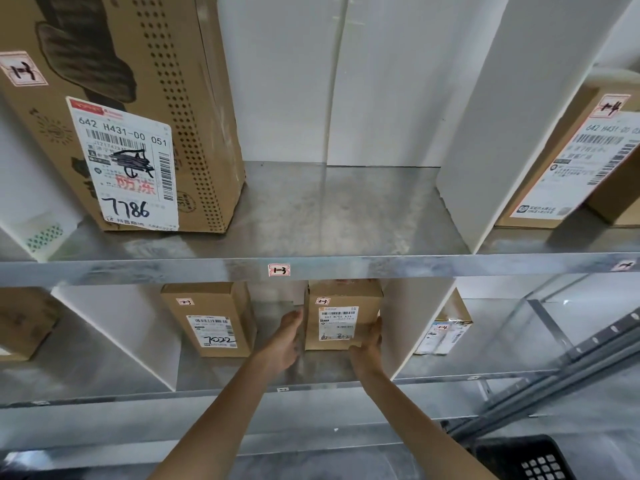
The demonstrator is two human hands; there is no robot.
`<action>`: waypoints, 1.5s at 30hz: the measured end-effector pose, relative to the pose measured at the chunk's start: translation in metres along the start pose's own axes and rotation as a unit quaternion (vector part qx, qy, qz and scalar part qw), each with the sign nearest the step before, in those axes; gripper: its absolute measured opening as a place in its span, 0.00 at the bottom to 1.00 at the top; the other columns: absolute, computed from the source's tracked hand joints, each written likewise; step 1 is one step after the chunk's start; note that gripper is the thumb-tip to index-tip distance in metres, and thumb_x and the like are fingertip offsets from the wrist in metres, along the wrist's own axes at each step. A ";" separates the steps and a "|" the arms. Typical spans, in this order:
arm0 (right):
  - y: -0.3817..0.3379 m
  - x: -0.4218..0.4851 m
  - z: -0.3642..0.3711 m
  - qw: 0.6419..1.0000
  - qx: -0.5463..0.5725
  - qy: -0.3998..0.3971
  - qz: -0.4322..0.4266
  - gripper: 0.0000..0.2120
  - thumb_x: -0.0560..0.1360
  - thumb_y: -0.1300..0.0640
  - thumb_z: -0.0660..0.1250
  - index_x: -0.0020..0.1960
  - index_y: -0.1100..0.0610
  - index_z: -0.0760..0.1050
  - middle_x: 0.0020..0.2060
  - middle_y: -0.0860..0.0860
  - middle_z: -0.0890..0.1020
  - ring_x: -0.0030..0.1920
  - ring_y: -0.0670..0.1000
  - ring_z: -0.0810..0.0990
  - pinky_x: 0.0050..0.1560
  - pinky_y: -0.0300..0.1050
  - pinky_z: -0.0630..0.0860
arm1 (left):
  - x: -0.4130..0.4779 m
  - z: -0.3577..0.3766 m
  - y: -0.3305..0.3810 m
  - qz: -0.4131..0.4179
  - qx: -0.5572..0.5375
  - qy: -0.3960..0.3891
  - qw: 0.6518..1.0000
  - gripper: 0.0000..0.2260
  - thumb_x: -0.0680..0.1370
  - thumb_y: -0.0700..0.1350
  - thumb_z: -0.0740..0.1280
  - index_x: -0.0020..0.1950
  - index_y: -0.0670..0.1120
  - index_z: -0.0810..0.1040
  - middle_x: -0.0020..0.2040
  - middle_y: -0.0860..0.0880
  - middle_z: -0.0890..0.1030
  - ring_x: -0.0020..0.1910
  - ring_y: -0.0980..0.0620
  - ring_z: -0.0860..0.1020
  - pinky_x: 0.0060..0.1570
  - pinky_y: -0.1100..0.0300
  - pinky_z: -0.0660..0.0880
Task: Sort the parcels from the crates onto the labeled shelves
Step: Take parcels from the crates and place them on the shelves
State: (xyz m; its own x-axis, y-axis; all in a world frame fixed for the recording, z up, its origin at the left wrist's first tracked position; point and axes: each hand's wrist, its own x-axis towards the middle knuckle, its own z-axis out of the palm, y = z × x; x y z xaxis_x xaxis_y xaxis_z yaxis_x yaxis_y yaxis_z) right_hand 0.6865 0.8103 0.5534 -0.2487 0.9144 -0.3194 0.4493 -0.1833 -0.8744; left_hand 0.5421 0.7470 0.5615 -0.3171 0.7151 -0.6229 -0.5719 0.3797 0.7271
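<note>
The parcel [343, 318], a small brown box with a handwritten "2-3" sticker [322, 301] on its front, stands upright on the lower shelf [214, 374], a little below the middle of the frame. It is set well inside the compartment, close to the white divider [419, 323] to its right. The right grip [369, 344] is closed round the box's lower right corner, with fingers laid up the side and the thumb at the front bottom edge. The left grip [287, 341] is held spread and flat along the box's left side; whether it touches or lies just beside cannot be told.

The placing step is judged to be nearly finished: the box is already borne by the shelf, and only squaring and release remain. A second parcel [211, 322], also marked "2-3", stands to the left in the same compartment, which suggests the slot is the matching one; the tag on the shelf rim is too small to be read.

For the next move, both grips would be drawn straight back without tipping the box, and another parcel would be fetched from the black crate [533, 459] at lower right.
</note>
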 end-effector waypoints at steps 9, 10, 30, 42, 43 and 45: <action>-0.008 -0.044 0.007 0.997 -0.034 0.068 -0.028 0.29 0.74 0.66 0.60 0.73 0.58 0.57 0.66 0.58 0.68 0.63 0.61 0.70 0.61 0.50 0.70 | -0.034 -0.005 -0.003 0.157 0.125 0.071 0.977 0.23 0.82 0.55 0.49 0.76 0.48 0.56 0.76 0.52 0.58 0.75 0.52 0.57 0.71 0.56 0.54; -0.010 -0.050 0.007 0.995 -0.033 0.079 -0.058 0.28 0.74 0.66 0.60 0.73 0.57 0.57 0.66 0.57 0.68 0.63 0.60 0.69 0.60 0.48 0.68 | -0.039 -0.007 -0.003 0.180 0.133 0.085 0.971 0.22 0.83 0.53 0.50 0.75 0.47 0.59 0.75 0.50 0.61 0.74 0.51 0.59 0.70 0.57 0.56; -0.064 -0.200 0.035 0.933 0.129 -0.151 -0.300 0.20 0.81 0.49 0.51 0.72 0.52 0.62 0.67 0.42 0.67 0.67 0.39 0.65 0.60 0.22 0.58 | -0.218 -0.057 -0.028 0.398 0.085 0.249 0.879 0.18 0.82 0.52 0.53 0.68 0.48 0.70 0.64 0.53 0.74 0.62 0.58 0.72 0.58 0.71 0.65; -0.040 -0.386 0.142 0.858 0.112 -0.400 -0.303 0.17 0.82 0.52 0.51 0.69 0.52 0.65 0.64 0.45 0.71 0.64 0.42 0.69 0.62 0.35 0.62 | -0.418 -0.189 -0.140 0.394 0.023 0.495 0.774 0.12 0.82 0.52 0.54 0.61 0.52 0.72 0.57 0.56 0.74 0.56 0.67 0.70 0.54 0.70 0.65; -0.039 -0.401 0.151 0.849 0.112 -0.418 -0.302 0.17 0.82 0.52 0.51 0.69 0.53 0.66 0.64 0.45 0.71 0.65 0.43 0.69 0.64 0.36 0.63 | -0.433 -0.200 -0.149 0.391 0.015 0.515 0.763 0.12 0.82 0.52 0.54 0.60 0.51 0.73 0.56 0.54 0.74 0.56 0.64 0.71 0.54 0.70 0.66; -0.035 -0.442 0.175 0.821 0.103 -0.463 -0.318 0.17 0.82 0.51 0.52 0.69 0.54 0.66 0.64 0.46 0.72 0.65 0.44 0.69 0.63 0.33 0.63 | -0.468 -0.229 -0.173 0.382 0.002 0.560 0.735 0.11 0.81 0.51 0.55 0.59 0.52 0.74 0.56 0.54 0.75 0.56 0.62 0.72 0.53 0.73 0.65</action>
State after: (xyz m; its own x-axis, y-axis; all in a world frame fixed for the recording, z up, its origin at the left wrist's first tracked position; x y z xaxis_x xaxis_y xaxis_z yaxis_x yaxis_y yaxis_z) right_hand 0.6303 0.3499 0.6613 -0.9652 0.2001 0.1682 -0.1551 0.0796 -0.9847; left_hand 0.6163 0.2124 0.6613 -0.9699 -0.2107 0.1220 0.0978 0.1216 0.9877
